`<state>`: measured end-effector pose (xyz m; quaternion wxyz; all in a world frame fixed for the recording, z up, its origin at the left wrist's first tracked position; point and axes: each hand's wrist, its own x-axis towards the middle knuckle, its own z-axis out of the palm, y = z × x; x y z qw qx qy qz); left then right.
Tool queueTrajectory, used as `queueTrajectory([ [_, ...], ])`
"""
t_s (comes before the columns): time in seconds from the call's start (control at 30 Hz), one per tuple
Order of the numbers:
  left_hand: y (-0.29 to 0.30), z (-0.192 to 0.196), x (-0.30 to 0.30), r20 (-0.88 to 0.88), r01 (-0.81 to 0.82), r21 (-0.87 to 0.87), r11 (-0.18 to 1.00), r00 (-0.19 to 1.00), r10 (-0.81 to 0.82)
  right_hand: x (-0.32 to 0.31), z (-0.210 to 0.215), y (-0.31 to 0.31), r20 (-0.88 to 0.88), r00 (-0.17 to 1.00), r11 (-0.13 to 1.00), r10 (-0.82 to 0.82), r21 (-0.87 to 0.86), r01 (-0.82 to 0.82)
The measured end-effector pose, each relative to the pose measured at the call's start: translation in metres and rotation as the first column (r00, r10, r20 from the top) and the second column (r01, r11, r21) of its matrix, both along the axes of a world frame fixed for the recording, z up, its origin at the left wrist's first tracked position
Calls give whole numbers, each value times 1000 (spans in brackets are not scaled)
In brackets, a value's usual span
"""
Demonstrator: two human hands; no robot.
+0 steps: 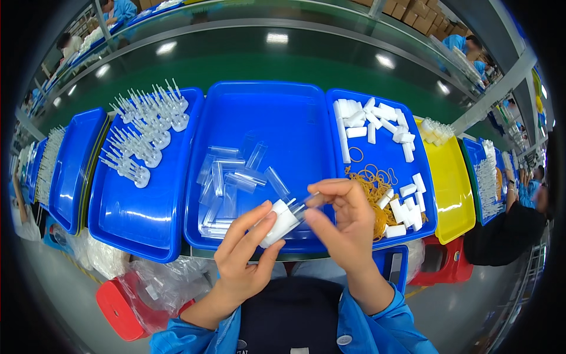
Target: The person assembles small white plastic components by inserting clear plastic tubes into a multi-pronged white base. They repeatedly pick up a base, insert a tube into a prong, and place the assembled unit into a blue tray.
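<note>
My left hand (247,253) grips a bundle of white plastic blocks (282,224) between thumb and fingers, tilted up toward the right, with thin clear prongs at its upper end. At those prongs, my right hand (342,215) pinches a clear plastic tube (318,199), slightly blurred; whether it is around the prongs or beside them I cannot tell. Both hands are above the front edge of the middle blue tray (265,106). Several clear tubes (230,177) lie loose in that tray, left of my hands.
The right blue tray (336,100) holds white blocks (377,115) and tan rubber bands (368,183). Clear pronged parts (147,135) stand in the left blue tray (127,236). A yellow tray (451,194) is at far right. Red stools (121,312) stand below. Co-workers sit beyond the green conveyor (271,59).
</note>
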<state>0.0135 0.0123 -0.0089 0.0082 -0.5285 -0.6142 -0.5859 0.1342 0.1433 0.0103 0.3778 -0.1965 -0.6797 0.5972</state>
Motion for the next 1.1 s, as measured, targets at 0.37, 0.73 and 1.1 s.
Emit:
queueTrajectory([
  [0.37, 10, -11, 6, -207, -101, 30, 994, 973, 105, -15, -4, -37, 152, 872, 688, -466, 681, 249],
  [0.73, -12, 0, -37, 102, -229, 82, 970, 970, 221, -20, 11, -7, 232, 957, 780, -174, 625, -9],
  [1.1, -22, 1, -38, 573, 42, 223, 974, 803, -165, -19, 2, -3, 349, 921, 940, -174, 336, 51],
])
